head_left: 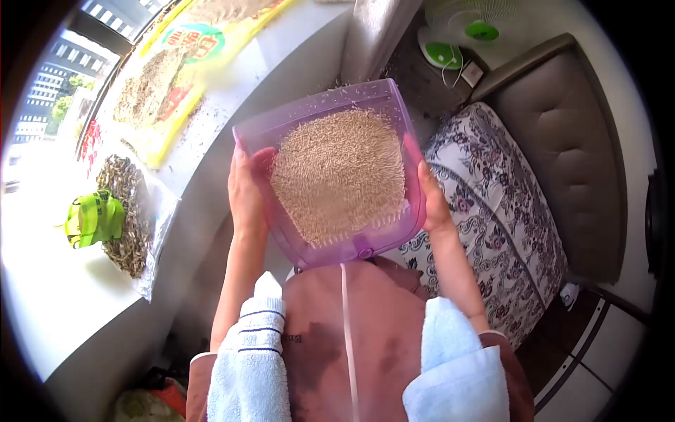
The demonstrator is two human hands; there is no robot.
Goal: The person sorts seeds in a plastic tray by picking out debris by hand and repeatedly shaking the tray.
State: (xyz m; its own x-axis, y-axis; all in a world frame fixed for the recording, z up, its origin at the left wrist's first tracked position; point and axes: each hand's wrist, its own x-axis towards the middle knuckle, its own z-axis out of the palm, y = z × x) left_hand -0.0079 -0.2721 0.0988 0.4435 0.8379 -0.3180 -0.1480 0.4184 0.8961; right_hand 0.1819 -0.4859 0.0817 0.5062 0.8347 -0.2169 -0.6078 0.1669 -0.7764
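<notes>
A translucent purple tray [320, 258] is held up in front of my body, between both hands. Small beige grains [341, 169] fill much of it, and a few bits lie along its far rim. My left hand [247, 184] grips the left side, its fingers showing pink through the plastic. On the right side, my right hand [432, 195] holds the wall with the thumb at the edge. The tray is slightly tilted in view.
On the white windowsill [77, 302] at left lie a yellow-edged bag [165, 91] with brown material on it, a clear bag of dried pieces [130, 225] and a green packet [95, 218]. At right are a floral-covered bed [492, 204], brown headboard [562, 133] and green-and-white fan [443, 55].
</notes>
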